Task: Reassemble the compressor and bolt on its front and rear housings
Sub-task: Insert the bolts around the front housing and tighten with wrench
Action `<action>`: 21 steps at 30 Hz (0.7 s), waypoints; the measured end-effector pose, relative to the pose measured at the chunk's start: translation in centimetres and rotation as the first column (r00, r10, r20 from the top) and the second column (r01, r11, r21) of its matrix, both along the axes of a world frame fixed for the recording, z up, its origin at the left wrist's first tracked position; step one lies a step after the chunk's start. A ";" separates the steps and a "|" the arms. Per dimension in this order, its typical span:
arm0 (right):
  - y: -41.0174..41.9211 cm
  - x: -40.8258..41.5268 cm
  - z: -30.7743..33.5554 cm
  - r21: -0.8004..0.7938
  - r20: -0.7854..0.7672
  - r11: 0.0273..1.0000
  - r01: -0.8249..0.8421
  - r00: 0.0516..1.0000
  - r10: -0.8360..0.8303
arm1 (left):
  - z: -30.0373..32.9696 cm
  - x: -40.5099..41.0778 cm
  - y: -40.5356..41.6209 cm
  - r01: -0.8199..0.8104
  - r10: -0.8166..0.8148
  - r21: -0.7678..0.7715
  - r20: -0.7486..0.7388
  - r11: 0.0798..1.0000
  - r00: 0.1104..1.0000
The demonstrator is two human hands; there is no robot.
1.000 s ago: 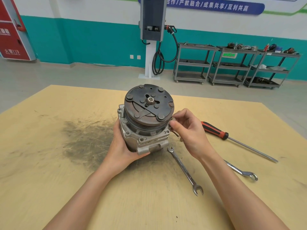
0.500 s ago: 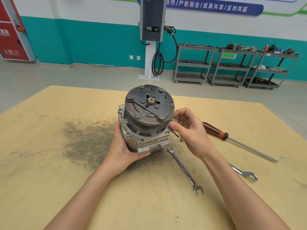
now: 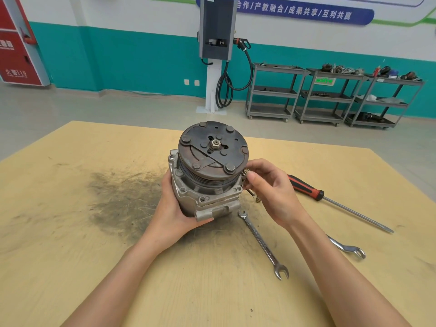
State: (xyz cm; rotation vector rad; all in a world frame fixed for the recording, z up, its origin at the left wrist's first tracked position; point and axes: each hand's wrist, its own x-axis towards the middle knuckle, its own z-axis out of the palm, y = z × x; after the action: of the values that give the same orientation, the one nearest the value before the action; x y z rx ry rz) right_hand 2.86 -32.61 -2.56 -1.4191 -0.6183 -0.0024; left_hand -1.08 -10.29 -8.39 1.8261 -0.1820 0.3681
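The compressor (image 3: 207, 185) stands tilted on the wooden table (image 3: 70, 232), its dark rusty clutch plate facing up and toward me. My left hand (image 3: 174, 208) grips its aluminium body from the left and below. At the right corner of the front housing, my right hand (image 3: 269, 190) pinches a small bolt (image 3: 246, 171) between thumb and fingers. Another loose bolt (image 3: 256, 198) lies on the table under my right hand.
A combination wrench (image 3: 264, 244) lies just right of the compressor, a second wrench (image 3: 346, 247) partly under my right forearm. A red-handled screwdriver (image 3: 335, 201) lies farther right. A dark grease smear (image 3: 122, 201) stains the table at left. Carts stand by the far wall.
My right thumb and fingers have shifted slightly on the bolt at the housing corner. The compressor and my left hand stay put.
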 end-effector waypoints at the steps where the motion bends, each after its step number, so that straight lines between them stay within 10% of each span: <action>1: 0.0 0.0 0.0 0.005 -0.002 1.000 -0.006 1.000 0.006 | 0.0 0.0 0.0 -0.002 0.002 -0.001 -0.002 1.000 1.000; 21: 0.2 0.5 -0.4 0.008 0.001 0.999 0.042 0.999 -0.042 | 0.0 0.0 0.1 0.000 0.000 -0.001 -0.025 1.000 1.000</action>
State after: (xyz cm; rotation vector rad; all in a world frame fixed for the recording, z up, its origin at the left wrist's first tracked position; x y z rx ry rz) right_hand 3.32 -32.41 -2.95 -1.4243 -0.5890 -0.0393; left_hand -1.13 -10.20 -8.40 1.8288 -0.1649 0.3448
